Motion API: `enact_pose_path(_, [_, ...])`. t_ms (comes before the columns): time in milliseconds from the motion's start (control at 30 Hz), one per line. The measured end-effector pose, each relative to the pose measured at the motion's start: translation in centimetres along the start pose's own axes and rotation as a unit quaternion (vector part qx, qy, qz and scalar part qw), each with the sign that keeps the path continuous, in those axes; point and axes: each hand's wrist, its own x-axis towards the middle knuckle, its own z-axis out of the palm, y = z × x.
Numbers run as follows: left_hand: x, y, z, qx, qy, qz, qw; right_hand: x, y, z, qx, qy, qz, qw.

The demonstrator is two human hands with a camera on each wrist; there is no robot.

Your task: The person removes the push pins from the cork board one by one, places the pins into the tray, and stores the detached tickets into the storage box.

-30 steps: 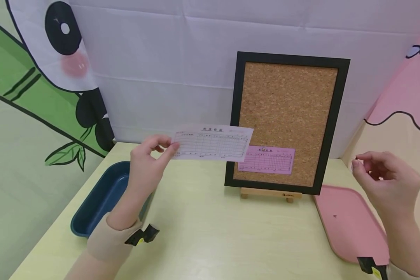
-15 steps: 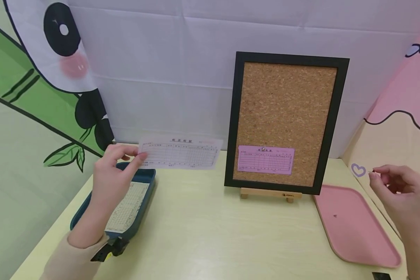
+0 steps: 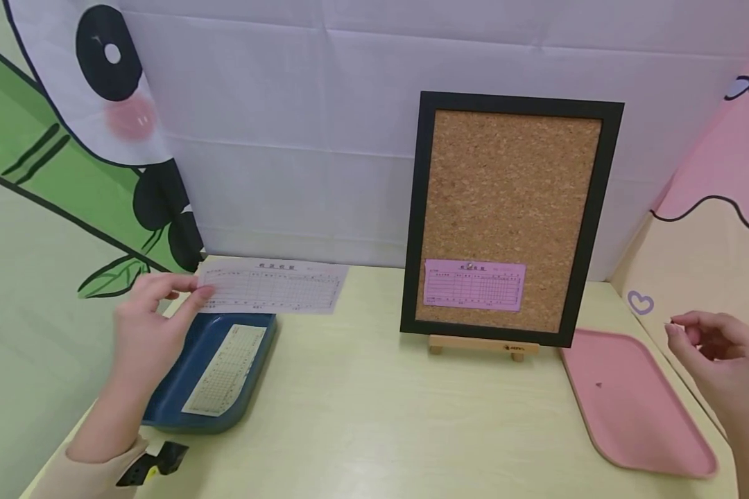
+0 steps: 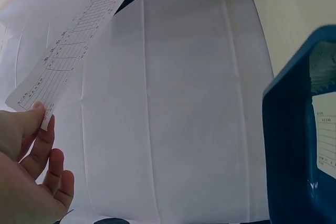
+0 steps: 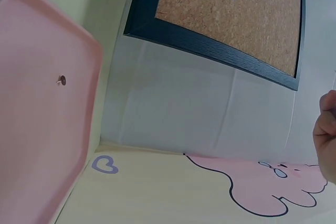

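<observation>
My left hand (image 3: 152, 333) pinches a white receipt slip (image 3: 274, 287) by its left end, between thumb and fingers, above the blue tray (image 3: 265, 360). In the left wrist view the slip (image 4: 73, 48) slants away from the fingertips. At the right, my right hand (image 3: 720, 353) is raised beside the pink tray, thumb and index finger pinching a thumbtack; only its tiny tip shows. A pink receipt slip (image 3: 474, 287) hangs low on the cork board (image 3: 512, 187), fixed by a tack (image 3: 470, 266) near its top edge.
The black-framed board leans on a small wooden easel (image 3: 483, 344). One thumbtack (image 5: 63, 80) lies in the pink tray (image 3: 649, 423). Another paper slip (image 3: 225, 371) lies in the blue tray. A printed cloth backdrop (image 3: 287, 104) stands behind the table.
My left hand has carried the white slip leftward and down, away from the board, uncovering the pink slip. My right hand has moved slightly right and down.
</observation>
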Motion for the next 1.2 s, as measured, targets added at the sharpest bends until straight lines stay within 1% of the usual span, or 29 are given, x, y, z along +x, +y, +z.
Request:
enact_pose_path(133, [0.1, -1.2, -0.8, 0.008, 0.017, 0.010, 0.9998, -0.3, 0.7, -0.2, -0.025, 0.000, 0.029, 0.999])
enact_pose_path(233, [0.1, -2.2, -1.4, 0.015, 0.030, 0.009, 0.9994, -0.5, 1.3, -0.3, -0.043, -0.005, 0.051, 0.998])
enact_pose_path(333, [0.2, -3.2, -1.9, 0.022, 0.036, 0.012, 0.9990, -0.7, 1.9, -0.4, -0.056, -0.012, 0.053, 0.997])
enact_pose_path(433, [0.4, -4.3, -2.4, 0.034, 0.039, 0.020, 0.9984, -0.9, 2.7, -0.5, -0.068, -0.020, 0.045, 0.996])
enact_pose_path(567, [0.6, -5.5, -2.9, 0.057, 0.034, 0.025, 0.9975, -1.2, 3.9, -0.5, -0.069, -0.040, 0.039, 0.996])
enact_pose_path(633, [0.7, -6.1, -3.2, 0.071, 0.026, 0.025, 0.9968, -1.4, 4.6, -0.6, -0.069, -0.051, 0.033, 0.996])
enact_pose_path(733, [1.0, -6.7, -3.6, 0.090, 0.012, 0.034, 0.9953, -1.5, 5.4, -0.6, -0.066, -0.066, 0.027, 0.995])
enact_pose_path(800, [1.2, -7.0, -3.8, 0.113, -0.003, 0.040, 0.9928, -1.6, 5.8, -0.7, -0.063, -0.076, 0.027, 0.995])
enact_pose_path(900, [1.5, -7.5, -4.1, 0.134, -0.029, 0.047, 0.9894, -1.7, 6.2, -0.8, -0.062, -0.098, 0.029, 0.993])
enact_pose_path(1033, [2.1, -8.4, -4.4, 0.161, -0.074, 0.048, 0.9829, -1.8, 6.8, -1.1, -0.072, -0.137, 0.030, 0.987])
enact_pose_path(1100, [2.4, -8.9, -4.6, 0.177, -0.096, 0.059, 0.9777, -1.8, 7.2, -1.1, -0.081, -0.156, 0.026, 0.984])
enact_pose_path(1200, [2.9, -9.5, -4.8, 0.195, -0.125, 0.084, 0.9691, -1.8, 7.7, -1.0, -0.089, -0.176, 0.020, 0.980])
